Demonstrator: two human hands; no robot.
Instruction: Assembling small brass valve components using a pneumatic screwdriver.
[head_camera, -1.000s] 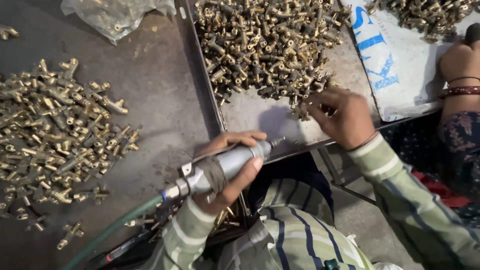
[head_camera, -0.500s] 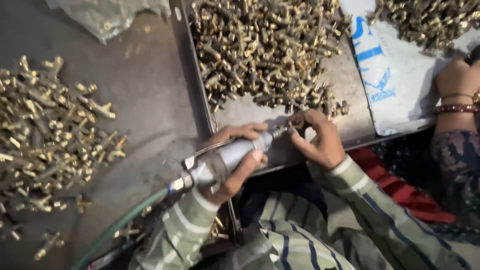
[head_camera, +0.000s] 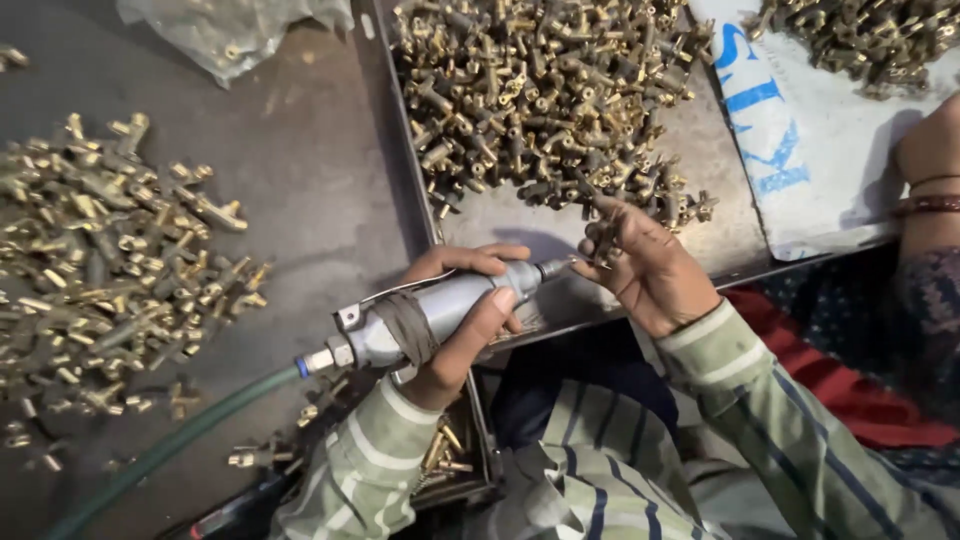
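At far left, a heap of brass fittings (head_camera: 95, 270) spreads over the dark worktable (head_camera: 310, 170), and a green hose (head_camera: 170, 450) runs up to the tool. Your left hand (head_camera: 460, 320) is wrapped around a grey pneumatic hand tool (head_camera: 430, 310), its long axis rising left to right, tip pointing at your right hand (head_camera: 640, 270). Those fingers pinch a small brass fitting (head_camera: 603, 240) against the tip. Behind, a metal tray (head_camera: 720, 230) holds more fittings; a co-worker's bangled wrist (head_camera: 930, 190) sits far right.
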